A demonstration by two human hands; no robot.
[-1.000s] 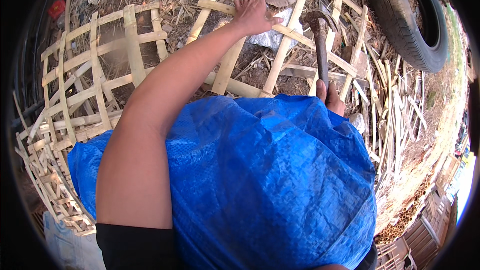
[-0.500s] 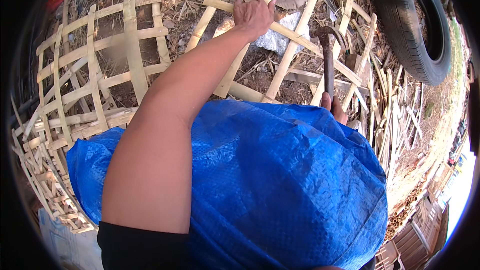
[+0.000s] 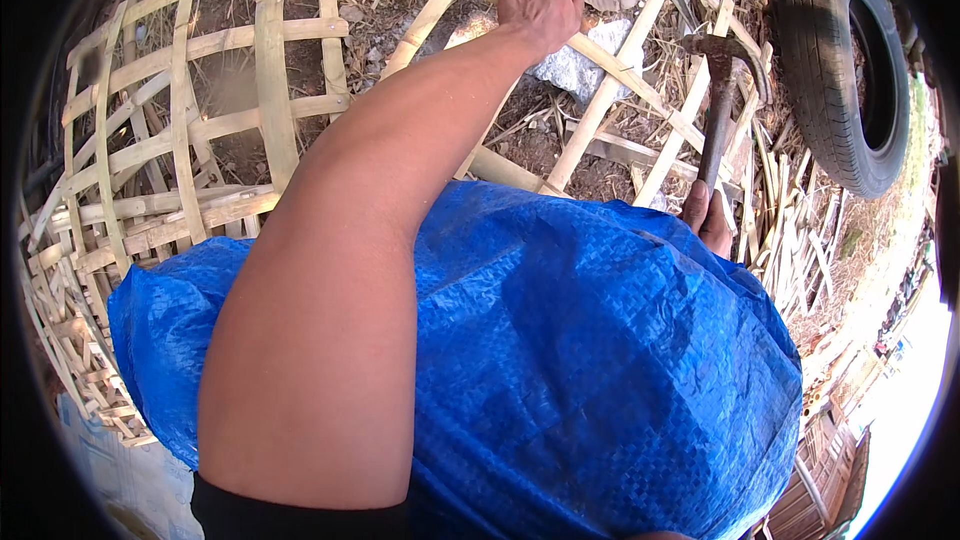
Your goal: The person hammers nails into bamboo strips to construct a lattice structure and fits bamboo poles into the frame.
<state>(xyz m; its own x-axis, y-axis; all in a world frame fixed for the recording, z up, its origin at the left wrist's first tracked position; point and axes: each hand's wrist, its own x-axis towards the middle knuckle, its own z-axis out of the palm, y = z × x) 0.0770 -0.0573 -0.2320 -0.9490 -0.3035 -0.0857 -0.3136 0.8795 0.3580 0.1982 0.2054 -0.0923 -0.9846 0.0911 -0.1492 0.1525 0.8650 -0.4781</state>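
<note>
One head-worn fisheye looks steeply down; the left arm [image 3: 310, 360] looms close, the left hand [image 3: 541, 16] farther off.

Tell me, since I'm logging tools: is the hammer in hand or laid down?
In hand: the right hand is closed around the handle of the hammer.

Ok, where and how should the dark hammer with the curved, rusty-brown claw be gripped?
Probably by the near end of its straight, slim handle, coming from the person's side, where the right hand grips it. The handle slants toward the person, with the head at the far end, so a grip there should sit clear of the claw.
</note>
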